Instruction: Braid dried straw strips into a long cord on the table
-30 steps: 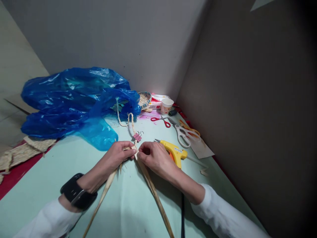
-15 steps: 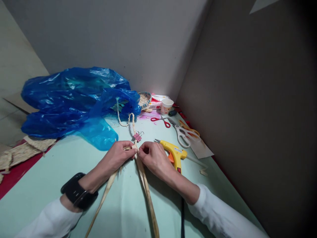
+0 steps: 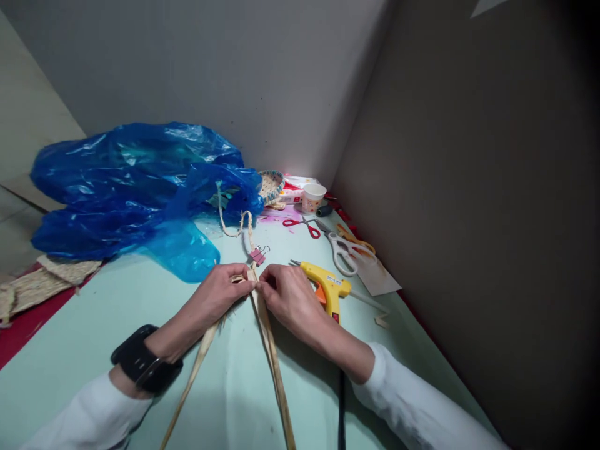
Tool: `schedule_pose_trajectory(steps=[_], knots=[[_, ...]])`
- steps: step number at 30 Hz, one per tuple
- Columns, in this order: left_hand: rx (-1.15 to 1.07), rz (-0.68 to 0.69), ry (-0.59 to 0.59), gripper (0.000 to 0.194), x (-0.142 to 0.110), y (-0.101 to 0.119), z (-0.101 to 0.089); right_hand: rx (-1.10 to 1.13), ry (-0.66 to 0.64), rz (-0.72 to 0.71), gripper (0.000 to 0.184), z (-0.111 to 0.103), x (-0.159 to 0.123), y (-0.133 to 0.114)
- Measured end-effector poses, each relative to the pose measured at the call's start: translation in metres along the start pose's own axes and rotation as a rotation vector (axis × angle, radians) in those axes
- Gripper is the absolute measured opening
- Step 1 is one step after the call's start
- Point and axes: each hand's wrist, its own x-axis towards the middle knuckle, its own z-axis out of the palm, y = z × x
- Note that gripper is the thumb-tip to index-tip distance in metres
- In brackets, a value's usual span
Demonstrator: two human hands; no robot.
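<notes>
Dried plant-fibre strips (image 3: 270,350) run from my fingertips down towards the table's near edge. My left hand (image 3: 224,290) pinches the strips near their upper end, and another strip (image 3: 197,365) trails from beneath it. From the other side my right hand (image 3: 288,294) is closed on the same strips, fingertips almost meeting those of the left. Just beyond the fingers a pink binder clip (image 3: 257,257) grips the work. A thin braided cord (image 3: 250,231) curves away past the clip towards the blue bag.
A blue plastic bag (image 3: 135,181) fills the back left. Right of my hands lie a yellow glue gun (image 3: 328,284), white-handled scissors (image 3: 343,255) and red scissors (image 3: 307,228). Behind them stand a paper cup (image 3: 313,199) and a small woven basket (image 3: 272,186). Woven fibre (image 3: 56,287) lies far left.
The view has shifted slightly, so everything sits a little further left. Both hands keep their pinch on the strips, with only a slight change at the fingertips.
</notes>
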Motion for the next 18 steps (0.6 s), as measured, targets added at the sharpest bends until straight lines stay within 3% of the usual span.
schedule_pose_trajectory(steps=[13,18], knots=[[0.032,0.013,0.023,0.015,0.002,-0.001,-0.004,0.146,0.022,0.068,0.006,0.015,0.010,0.004],[0.038,0.051,0.041,0.007,0.005,-0.008,-0.003,0.192,0.063,0.002,0.008,0.012,0.002,-0.012]])
